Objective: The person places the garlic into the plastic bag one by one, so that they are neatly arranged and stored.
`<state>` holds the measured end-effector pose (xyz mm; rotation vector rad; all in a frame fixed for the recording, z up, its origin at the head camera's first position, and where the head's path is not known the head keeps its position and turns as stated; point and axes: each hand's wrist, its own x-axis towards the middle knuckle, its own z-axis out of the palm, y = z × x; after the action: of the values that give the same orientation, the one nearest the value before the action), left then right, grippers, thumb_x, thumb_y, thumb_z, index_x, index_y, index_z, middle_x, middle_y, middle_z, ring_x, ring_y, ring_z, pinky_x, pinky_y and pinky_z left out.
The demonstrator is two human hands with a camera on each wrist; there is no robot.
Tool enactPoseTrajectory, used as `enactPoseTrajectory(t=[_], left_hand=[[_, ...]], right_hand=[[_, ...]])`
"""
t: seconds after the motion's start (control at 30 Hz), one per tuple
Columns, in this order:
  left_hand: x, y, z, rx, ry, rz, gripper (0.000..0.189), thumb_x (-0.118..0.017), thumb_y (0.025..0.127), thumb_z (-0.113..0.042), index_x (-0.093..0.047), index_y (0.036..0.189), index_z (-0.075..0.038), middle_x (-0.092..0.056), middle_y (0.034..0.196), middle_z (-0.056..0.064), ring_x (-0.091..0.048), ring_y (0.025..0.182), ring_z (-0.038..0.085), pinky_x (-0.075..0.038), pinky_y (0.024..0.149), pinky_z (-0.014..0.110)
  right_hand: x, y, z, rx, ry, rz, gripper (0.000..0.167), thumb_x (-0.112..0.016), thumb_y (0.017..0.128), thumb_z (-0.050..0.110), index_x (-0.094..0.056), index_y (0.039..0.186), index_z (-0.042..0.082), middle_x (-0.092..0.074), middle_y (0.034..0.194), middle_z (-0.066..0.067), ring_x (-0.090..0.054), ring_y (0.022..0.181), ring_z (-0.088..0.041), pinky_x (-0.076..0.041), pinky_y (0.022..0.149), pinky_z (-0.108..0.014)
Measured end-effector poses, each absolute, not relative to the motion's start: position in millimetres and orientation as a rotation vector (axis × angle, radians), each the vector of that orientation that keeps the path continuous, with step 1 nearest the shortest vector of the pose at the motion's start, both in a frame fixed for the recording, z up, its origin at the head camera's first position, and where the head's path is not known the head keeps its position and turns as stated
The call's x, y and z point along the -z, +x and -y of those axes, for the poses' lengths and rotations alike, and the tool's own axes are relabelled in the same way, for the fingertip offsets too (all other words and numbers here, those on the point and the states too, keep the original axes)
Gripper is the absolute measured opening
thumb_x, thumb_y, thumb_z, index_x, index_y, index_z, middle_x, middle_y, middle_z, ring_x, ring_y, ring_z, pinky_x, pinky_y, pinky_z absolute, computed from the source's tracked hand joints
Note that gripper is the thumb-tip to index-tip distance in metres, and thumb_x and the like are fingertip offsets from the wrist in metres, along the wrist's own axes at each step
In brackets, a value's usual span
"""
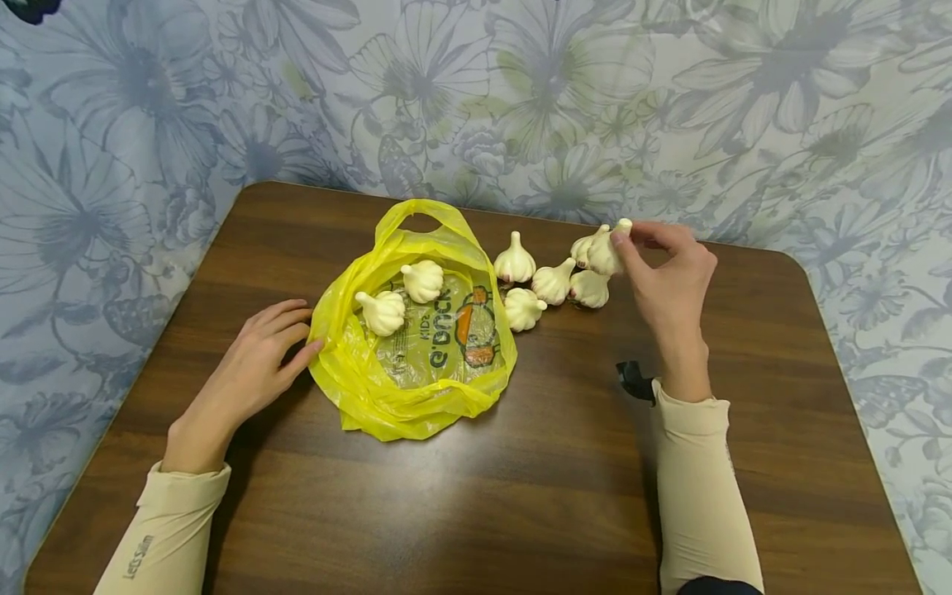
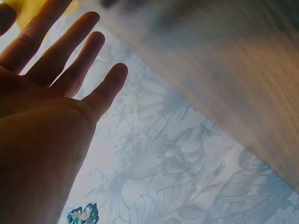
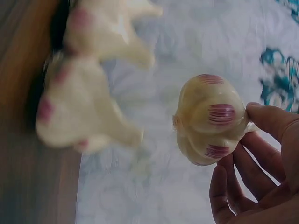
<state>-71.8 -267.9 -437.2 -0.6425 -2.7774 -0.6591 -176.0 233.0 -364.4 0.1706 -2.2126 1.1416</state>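
Right hand (image 1: 672,285) pinches garlic bulb (image 1: 606,255), other bulbs (image 1: 553,284) just left of it. Left hand (image 1: 253,355), well apart, fingers spread, touches yellow bag (image 1: 416,413).

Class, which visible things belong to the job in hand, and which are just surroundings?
Job:
- crinkled yellow plastic bag, left hand beside it
- rounded cream garlic bulbs, one in the right hand

Surroundings:
- brown wood-grain table
- grey-blue floral wallpaper

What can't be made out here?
Head: a rear garlic bulb, partly covered by the held bulb.
Head: small print inside the yellow bag, too small to read.
Left wrist: the left hand's thumb, cut off by the left edge.
Right wrist: fine detail on the bulbs at left, blurred.
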Motion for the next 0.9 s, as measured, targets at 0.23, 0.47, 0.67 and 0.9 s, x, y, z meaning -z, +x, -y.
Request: enactPoseTrajectory(t=[0.23,0.47,0.67,0.9], left_hand=[[437.6,-72.3,269.3,0.659,-0.644,2.765,0.023,-0.079,0.092,-0.011,-0.076,0.110,0.004,-0.068,0.129,0.029,-0.052,0.136,0.048,-0.037,0.116,0.068],[438.1,-71.9,269.4,0.672,-0.640,2.764,0.021,-0.079,0.093,-0.010,-0.076,0.108,0.003,-0.069,0.128,0.029,-0.052,0.135,0.048,-0.037,0.114,0.070],[435.4,-71.0,268.7,0.675,-0.622,2.787,0.021,-0.079,0.093,-0.011,-0.076,0.109,0.003,-0.070,0.128,0.027,-0.051,0.137,0.047,-0.038,0.113,0.070],[439.3,-72.6,269.0,0.674,-0.641,2.774,0.022,-0.079,0.093,-0.011,-0.076,0.110,0.003,-0.069,0.128,0.028,-0.052,0.136,0.047,-0.037,0.115,0.069]], right_hand=[[369.6,-173.0,-201.0,-1.216,0.320,2.245,0.017,-0.086,0.090,0.013,-0.083,0.102,0.002,-0.079,0.093,-0.017,-0.066,0.091,-0.027,-0.047,0.082,-0.018],[372.1,-172.6,-191.1,-1.205,0.357,2.249,0.017,-0.086,0.089,0.013,-0.083,0.103,0.003,-0.079,0.095,-0.017,-0.068,0.094,-0.029,-0.052,0.087,-0.030],[370.0,-173.4,-177.4,-1.186,0.403,2.261,0.018,-0.086,0.090,0.015,-0.083,0.102,0.003,-0.079,0.094,-0.015,-0.068,0.093,-0.033,-0.053,0.086,-0.035],[366.5,-172.3,-156.8,-1.206,0.463,2.265,0.019,-0.086,0.090,0.018,-0.084,0.105,0.005,-0.080,0.096,-0.012,-0.069,0.090,-0.029,-0.051,0.084,-0.029]])
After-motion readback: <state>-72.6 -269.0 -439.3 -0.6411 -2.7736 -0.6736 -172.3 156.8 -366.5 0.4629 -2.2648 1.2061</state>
